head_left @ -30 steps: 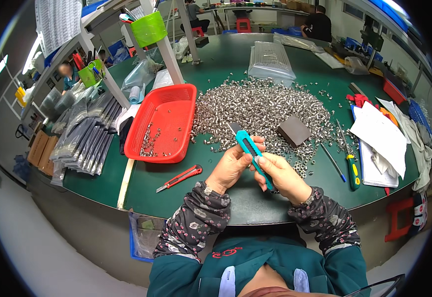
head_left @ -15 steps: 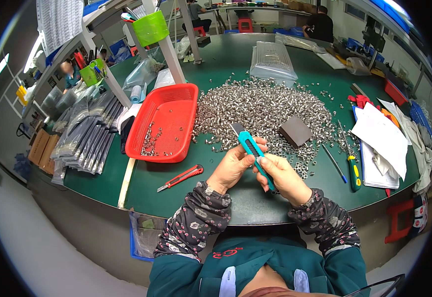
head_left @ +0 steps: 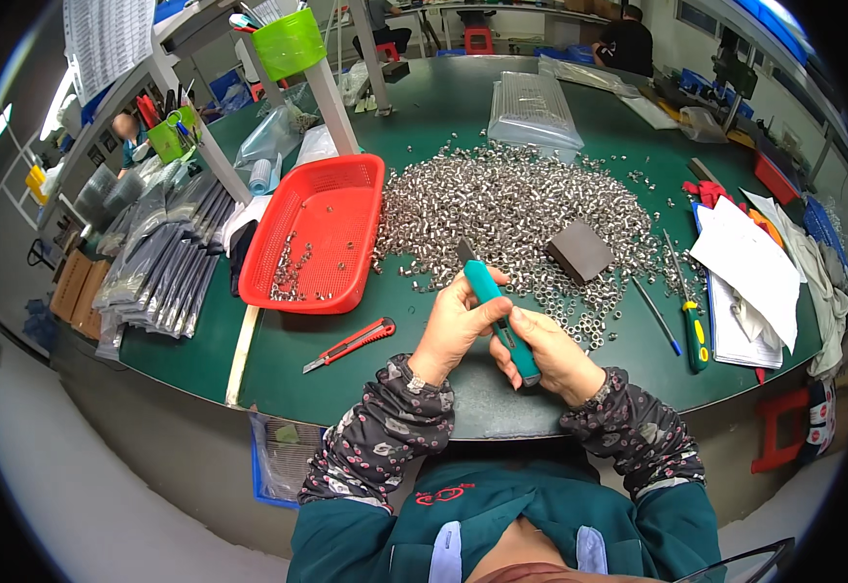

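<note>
A teal utility knife (head_left: pixel 485 284) is held in front of me over the near part of the green table, its short dark blade pointing away and a little left. My left hand (head_left: pixel 453 321) grips it close to the blade end, thumb across the body. Lower down, my right hand (head_left: pixel 550 355) closes around the handle. Just beyond the knife spreads a large heap of small shiny metal rings (head_left: pixel 521 204). A dark square block (head_left: pixel 580 253) rests on the heap's right side. To the left of my hands lies a red utility knife (head_left: pixel 349 345).
A red perforated basket (head_left: pixel 319 194) with some rings stands left of the heap. On the right are a pen (head_left: pixel 657 316), a yellow-green-handled screwdriver (head_left: pixel 696 340) and white papers (head_left: pixel 749 267). Bagged items (head_left: pixel 166 257) are stacked at far left; a plastic-wrapped bundle (head_left: pixel 535 109) lies behind the heap.
The teal knife has rolled in my hands, showing less of its slotted face. My left fingers have shifted slightly on it. The whole view has moved a little; the table things stay put.
</note>
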Available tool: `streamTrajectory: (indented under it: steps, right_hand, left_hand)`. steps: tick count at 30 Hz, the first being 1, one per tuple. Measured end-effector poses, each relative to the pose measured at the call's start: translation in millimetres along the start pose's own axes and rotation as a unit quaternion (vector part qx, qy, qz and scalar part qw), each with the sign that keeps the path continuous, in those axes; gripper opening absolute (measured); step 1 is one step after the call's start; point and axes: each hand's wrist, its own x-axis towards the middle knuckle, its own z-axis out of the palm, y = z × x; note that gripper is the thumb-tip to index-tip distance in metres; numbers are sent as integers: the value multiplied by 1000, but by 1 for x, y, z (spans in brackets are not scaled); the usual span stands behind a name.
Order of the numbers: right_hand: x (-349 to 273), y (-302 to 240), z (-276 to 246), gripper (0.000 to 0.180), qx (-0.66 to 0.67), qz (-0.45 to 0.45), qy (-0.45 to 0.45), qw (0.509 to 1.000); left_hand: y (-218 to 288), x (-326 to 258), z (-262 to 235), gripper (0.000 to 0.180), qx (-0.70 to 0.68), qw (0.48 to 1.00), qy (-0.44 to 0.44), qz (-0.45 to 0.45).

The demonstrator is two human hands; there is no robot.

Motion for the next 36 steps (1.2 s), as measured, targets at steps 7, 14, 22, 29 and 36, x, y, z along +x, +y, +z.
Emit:
streamTrajectory:
  steps: [7, 14, 22, 29, 36]
  right_hand:
    - [2, 2, -1, 46, 39, 21, -14, 999]
    - [0, 5, -3, 49, 72, 24, -37, 996]
    - [0, 5, -4, 50, 73, 29, -36, 996]
    - [-1, 4, -5, 46, 59, 24, -36, 997]
    - [-3, -4, 1, 29, -39, -65, 30, 997]
  left_hand:
    - [5, 0, 0, 32, 5, 1000, 9, -13]
    - [6, -3, 0, 35, 11, 1000, -10, -17]
    - [6, -3, 0, 35, 0, 1000, -14, -28]
    - [5, -3, -1, 35, 14, 999, -15, -29]
    - [-10, 6, -11, 30, -67, 996, -26, 58]
